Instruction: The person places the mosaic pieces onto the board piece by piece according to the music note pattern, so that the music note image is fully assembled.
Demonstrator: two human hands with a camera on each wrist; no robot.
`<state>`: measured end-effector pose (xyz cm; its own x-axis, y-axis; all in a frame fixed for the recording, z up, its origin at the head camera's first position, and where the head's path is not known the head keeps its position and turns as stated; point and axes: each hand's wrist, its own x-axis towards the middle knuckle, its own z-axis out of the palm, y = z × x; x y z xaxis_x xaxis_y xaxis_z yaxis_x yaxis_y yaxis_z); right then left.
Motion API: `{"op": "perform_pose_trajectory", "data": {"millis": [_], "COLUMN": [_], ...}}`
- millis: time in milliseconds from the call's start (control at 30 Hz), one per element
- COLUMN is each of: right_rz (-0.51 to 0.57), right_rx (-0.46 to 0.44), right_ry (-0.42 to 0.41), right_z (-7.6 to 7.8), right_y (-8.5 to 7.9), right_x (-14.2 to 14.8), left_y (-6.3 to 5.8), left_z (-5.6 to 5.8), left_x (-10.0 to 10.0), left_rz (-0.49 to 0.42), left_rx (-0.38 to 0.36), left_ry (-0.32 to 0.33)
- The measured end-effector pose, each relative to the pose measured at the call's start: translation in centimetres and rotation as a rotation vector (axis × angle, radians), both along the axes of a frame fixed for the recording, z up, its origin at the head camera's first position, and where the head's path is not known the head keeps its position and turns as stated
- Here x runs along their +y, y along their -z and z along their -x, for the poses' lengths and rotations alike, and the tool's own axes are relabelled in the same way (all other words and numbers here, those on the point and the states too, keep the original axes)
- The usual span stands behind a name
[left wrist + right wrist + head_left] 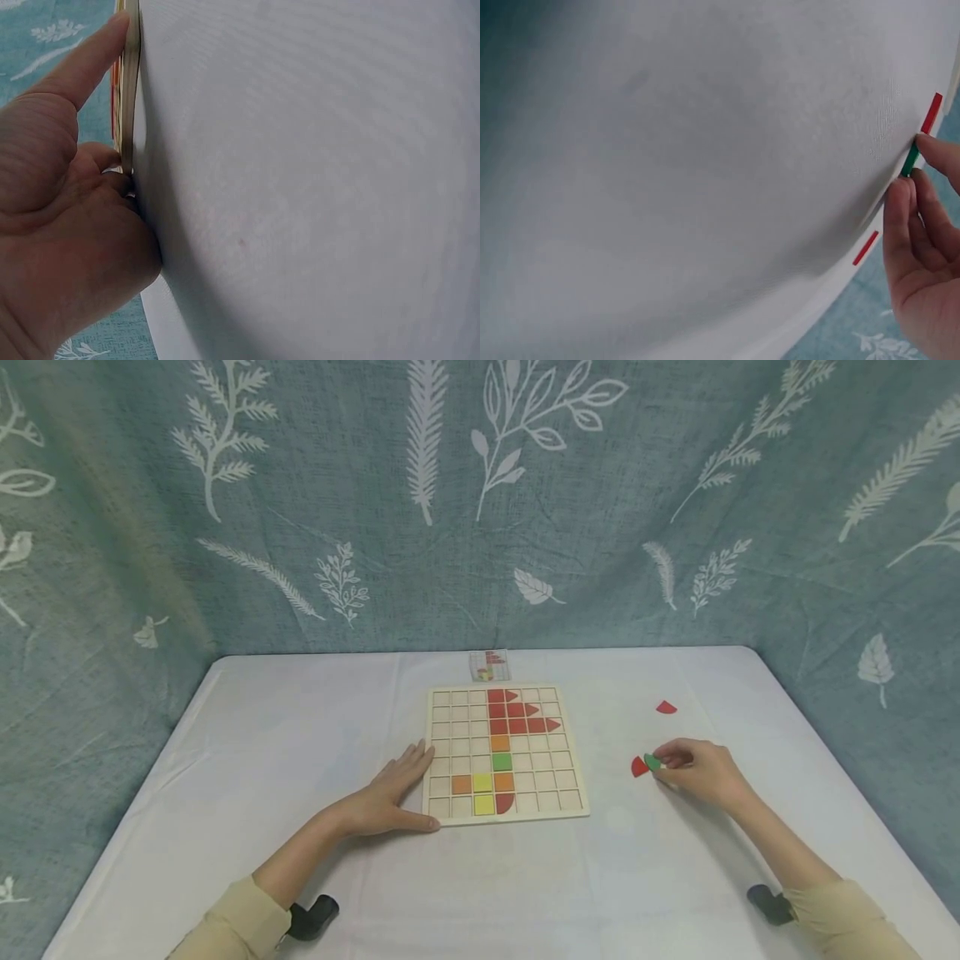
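Note:
A square wooden grid board [459, 727] lies on the white table, several of its cells filled with red, orange, green and yellow tiles. My left hand [396, 792] rests spread at the board's left side, with fingertips on its left edge and thumb [97, 64] at the near corner. Well right of the board, my right hand [699, 770] pinches a green quarter-circle tile [652, 762] between thumb and fingers. Right beside it on the cloth is a red quarter-circle tile [639, 767]. The green tile [910, 157] shows edge-on in the right wrist view.
Another red quarter-circle tile [666, 707] lies farther back on the right. Behind the board sits a small pattern card [490, 666] with a coloured picture. White cloth [300, 710] covers the table, and a blue-green leaf-print curtain [450, 568] hangs along its back.

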<state>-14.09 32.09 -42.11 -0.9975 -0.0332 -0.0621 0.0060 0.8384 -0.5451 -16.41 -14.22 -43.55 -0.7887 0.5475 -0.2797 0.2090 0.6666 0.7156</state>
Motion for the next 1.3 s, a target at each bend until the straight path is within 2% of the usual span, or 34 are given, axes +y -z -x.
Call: {"op": "perform_pose_trajectory", "data": {"millis": [100,233,467,600,733,900,1133,1300], "right_rz": [0.008,0.101,0.328,0.450,0.519,0.461,0.299,0.183], "right_rx": [0.030,0.022,-0.066,-0.115,-0.165,-0.169,-0.041,0.042], "right_ry": [-0.001,0.014,0.026,-0.013,-0.062,-0.208,-0.500,-0.609], "right_z": [0.0,0.1,0.6,0.6,0.6,0.5,0.5,0.5], "right_y": [-0.1,-0.4,-0.1,0.1,-0.1,-0.1,0.1,-0.1], "right_x": [-0.2,-1.3,-5.3,-8.2,-11.3,-15.1,-19.5,-21.5], "left_y": [-0.1,-0.2,-0.4,-0.4,-0.4,-0.3,-0.2,-0.2], "left_z": [0.0,-0.1,-0.2,-0.2,-0.1,0.0,0.1,0.1], "left_x": [0.0,0.0,0.0,0.0,0.0,-0.1,-0.3,-0.4], "left_rz": [0.000,0.000,-0.007,-0.003,0.008,0.019,0.002,-0.020], "left_rx": [-0.002,-0.002,-0.003,0.000,0.004,0.009,0.019,0.019], "left_ry": [0.000,0.001,0.007,0.010,0.009,0.008,0.028,0.051]}}
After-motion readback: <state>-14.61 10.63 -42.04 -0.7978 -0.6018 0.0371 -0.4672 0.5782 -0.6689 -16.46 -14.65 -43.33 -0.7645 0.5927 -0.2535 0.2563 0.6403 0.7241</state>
